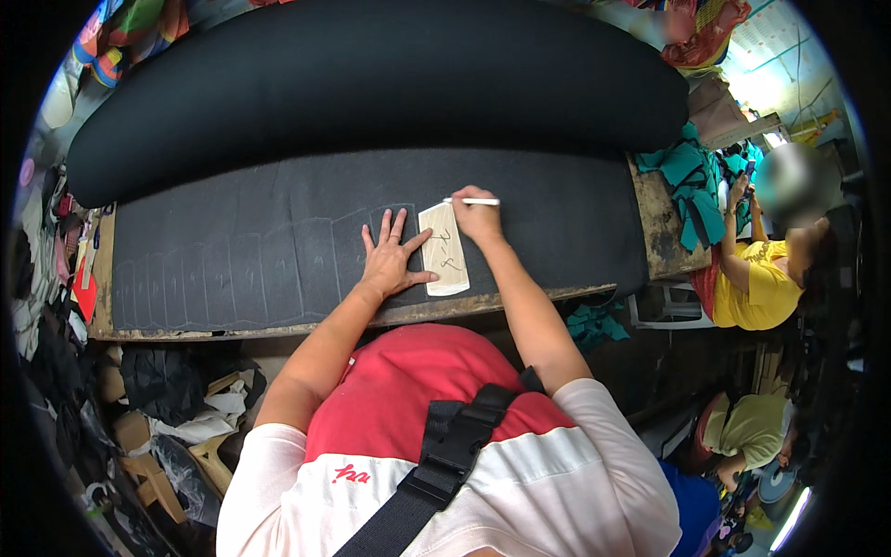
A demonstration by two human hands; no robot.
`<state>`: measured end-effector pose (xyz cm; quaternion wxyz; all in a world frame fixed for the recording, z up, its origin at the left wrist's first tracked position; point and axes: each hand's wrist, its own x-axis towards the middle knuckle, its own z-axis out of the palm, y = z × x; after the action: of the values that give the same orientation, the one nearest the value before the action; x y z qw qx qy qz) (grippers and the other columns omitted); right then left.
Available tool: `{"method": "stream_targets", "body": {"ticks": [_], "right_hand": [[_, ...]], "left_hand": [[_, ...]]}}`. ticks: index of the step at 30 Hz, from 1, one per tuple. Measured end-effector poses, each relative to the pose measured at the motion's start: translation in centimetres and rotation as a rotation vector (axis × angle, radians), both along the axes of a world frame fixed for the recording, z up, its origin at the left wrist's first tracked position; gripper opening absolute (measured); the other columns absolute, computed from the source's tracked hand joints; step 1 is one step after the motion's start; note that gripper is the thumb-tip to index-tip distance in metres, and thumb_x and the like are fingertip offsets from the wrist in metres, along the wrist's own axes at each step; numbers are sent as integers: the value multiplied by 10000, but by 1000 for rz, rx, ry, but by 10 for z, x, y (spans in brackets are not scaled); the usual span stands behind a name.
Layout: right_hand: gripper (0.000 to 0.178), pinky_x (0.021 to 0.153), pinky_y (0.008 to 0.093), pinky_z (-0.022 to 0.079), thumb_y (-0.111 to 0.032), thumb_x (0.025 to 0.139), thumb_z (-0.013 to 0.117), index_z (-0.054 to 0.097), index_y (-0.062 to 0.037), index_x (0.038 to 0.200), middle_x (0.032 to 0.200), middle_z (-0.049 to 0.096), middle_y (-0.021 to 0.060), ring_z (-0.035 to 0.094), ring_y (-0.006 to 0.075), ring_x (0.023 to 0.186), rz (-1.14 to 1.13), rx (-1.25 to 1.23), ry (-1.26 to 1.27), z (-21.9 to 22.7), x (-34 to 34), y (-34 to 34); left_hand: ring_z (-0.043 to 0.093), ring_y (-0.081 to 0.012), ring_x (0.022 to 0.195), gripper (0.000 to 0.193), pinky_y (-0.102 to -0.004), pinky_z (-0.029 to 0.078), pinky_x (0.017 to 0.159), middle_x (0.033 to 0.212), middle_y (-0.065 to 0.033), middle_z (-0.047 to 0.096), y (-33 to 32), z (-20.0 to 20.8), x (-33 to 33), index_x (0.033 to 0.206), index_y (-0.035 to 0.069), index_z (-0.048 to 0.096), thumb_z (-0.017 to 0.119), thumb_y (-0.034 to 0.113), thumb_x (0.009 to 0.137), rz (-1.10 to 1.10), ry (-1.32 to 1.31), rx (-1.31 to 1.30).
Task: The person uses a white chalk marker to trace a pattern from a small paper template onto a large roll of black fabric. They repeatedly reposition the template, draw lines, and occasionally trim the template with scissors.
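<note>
Presently, left hand (390, 265): spread with fingers apart, palm down on the black fabric (561, 218), thumb and index finger reaching the left side of the pale template (445, 267).
Right hand (478, 223): closed around a slim white pen (483, 201), its tip at the template's upper end.
Template: flat on the fabric between the hands, slightly tilted, its lower end near the front edge of the wooden table (653, 218).
Outlines (237, 269): pale-lined shapes in a row to the left, the nearest partly under the left hand.
Slip risk: the hold looks one-sided, so sideways pressure from the pen could pivot the template and skew the line.
Overlap risk: the template lies just beside the nearest outline; a small leftward shift could make lines cross.
Smudge risk: if the marks are chalky, a sliding palm could blur them.
Fabric risk: loose cloth could pucker under the pen; whether it is fastened cannot be told.
</note>
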<state>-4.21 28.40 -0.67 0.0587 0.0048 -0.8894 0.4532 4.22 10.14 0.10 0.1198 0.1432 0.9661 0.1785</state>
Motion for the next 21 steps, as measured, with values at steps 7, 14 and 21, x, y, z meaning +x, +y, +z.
{"method": "stream_targets", "body": {"ticks": [7,14,21], "right_hand": [[136,577,393,491,-137,813,602,629,-3,808,718,618,217,627,380,705,80,-49,141,2,32,9],[121,518,368,466,-101,815,603,611,18,795,667,609,196,628,351,607,-70,-82,-97,25,167,30],[155,711,410,494,-157,711,646,596,-10,710,728,631,161,615,311,737,296,505,22,27,164,-12]], "left_hand": [[40,-350,1409,911,-719,77,1005,1517,-147,149,7,16,-6,1335,226,458,750,596,555,-14,-71,-16],[89,-269,1416,960,-752,107,988,1518,-97,172,25,34,-32,1301,71,429,806,514,538,-139,-189,-175],[120,-257,1413,1009,-731,128,1003,1509,-98,202,32,37,-35,1312,47,386,823,496,521,-139,-184,-232]]}}
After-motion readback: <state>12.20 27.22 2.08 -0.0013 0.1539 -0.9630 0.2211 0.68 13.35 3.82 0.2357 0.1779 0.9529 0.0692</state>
